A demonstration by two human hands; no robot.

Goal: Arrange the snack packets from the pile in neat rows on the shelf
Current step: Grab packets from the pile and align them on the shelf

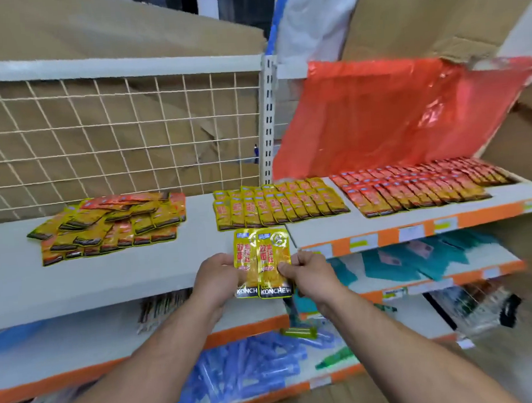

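Left hand (215,282), right hand (313,276): apparent pinch on packets (261,254)

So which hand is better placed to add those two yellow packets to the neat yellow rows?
Probably the right hand. Both it and the left hand pinch the held packets, but the yellow rows lie ahead and slightly right, while the loose pile sits on the left.
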